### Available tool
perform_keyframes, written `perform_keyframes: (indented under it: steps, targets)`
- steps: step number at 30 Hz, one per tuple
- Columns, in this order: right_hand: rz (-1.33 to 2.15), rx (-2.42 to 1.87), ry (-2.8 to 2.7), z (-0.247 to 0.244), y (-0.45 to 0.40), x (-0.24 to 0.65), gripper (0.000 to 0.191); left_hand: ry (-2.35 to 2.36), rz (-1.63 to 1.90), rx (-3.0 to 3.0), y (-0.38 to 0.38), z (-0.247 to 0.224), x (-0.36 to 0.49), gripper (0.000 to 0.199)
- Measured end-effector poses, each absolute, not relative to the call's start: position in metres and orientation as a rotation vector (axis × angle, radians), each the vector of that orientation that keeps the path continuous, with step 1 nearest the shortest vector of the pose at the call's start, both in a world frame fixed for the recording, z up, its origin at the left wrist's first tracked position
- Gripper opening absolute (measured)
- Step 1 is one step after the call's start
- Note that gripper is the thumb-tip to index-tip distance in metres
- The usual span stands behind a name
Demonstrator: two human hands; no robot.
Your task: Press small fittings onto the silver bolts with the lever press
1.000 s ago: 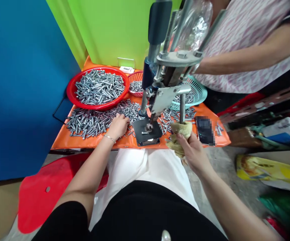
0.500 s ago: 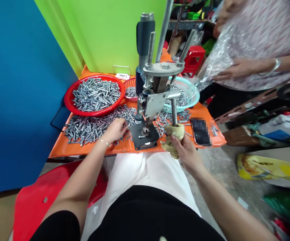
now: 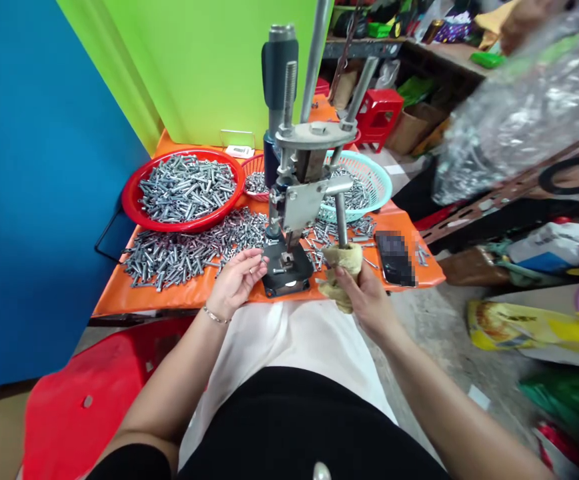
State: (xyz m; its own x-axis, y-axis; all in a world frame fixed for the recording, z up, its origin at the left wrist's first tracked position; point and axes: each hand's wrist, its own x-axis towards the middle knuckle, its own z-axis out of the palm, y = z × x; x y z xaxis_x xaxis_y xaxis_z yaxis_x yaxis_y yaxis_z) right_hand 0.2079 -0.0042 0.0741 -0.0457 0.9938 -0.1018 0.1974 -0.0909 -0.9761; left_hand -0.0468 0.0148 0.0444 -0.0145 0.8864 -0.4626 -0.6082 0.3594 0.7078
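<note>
My left hand (image 3: 238, 279) is turned palm up at the left edge of the press base (image 3: 297, 270), thumb and fingertips pinched together. Whatever they hold is too small to make out. My right hand (image 3: 373, 300) grips the cloth-wrapped lever handle (image 3: 344, 260) of the hand press (image 3: 303, 205). A small metal piece, perhaps a bolt (image 3: 279, 271), lies at the die on the base, under the ram. Left of the press a heap of metal bolts or sleeves (image 3: 169, 260) covers the orange tabletop (image 3: 154, 301).
Behind the heap stands a red basin (image 3: 132, 200) full of similar parts. A pink basket (image 3: 250, 167) and a light-blue basket (image 3: 382, 177) hold more. A phone (image 3: 394, 257) lies at the right. Another person's hand (image 3: 529, 23) is beside plastic wrap (image 3: 509, 113).
My left hand has left the parts heap, moved right to the press base and turned palm up. My right hand stays on the handle. The co-worker and plastic wrap have shifted right.
</note>
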Motion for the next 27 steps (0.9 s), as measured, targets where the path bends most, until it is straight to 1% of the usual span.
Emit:
perform_keyframes:
  steps: [3,5,7,9,11,15,18,21,24,27]
  targets:
    - [1.232,-1.385,-1.347,0.073,-0.004,0.208,0.059,1.148,1.302,0.568,0.012,0.035,-0.058,0.023]
    - [1.245,-1.381,-1.335,0.072,-0.004,0.208,0.059,1.381,1.388,0.847,0.015,0.027,-0.074,0.028]
    - [1.261,-1.370,-1.318,0.069,-0.003,0.208,0.058,1.677,1.351,1.156,0.024,0.020,-0.091,0.024]
    - [1.268,-1.354,-1.306,0.065,0.000,0.207,0.058,1.872,1.133,1.457,0.037,0.014,-0.104,0.015]
    - [1.252,-1.347,-1.298,0.060,0.003,0.206,0.058,1.936,0.871,1.761,0.053,0.010,-0.109,0.012]
    - [1.242,-1.348,-1.275,0.056,0.008,0.203,0.060,1.980,0.483,2.159,0.076,0.007,-0.097,0.018]
    - [1.264,-1.342,-1.257,0.058,0.008,0.201,0.063,1.986,0.363,2.265,0.086,0.007,-0.089,0.021]
    - [1.279,-1.341,-1.247,0.062,0.008,0.200,0.062,1.934,0.428,2.285,0.088,0.011,-0.087,0.017]
    - [1.293,-1.336,-1.253,0.064,0.008,0.201,0.061,1.833,0.717,2.119,0.075,0.018,-0.077,0.014]
    - [1.298,-1.329,-1.257,0.062,0.009,0.202,0.063,1.581,0.994,1.832,0.050,0.022,-0.055,0.017]
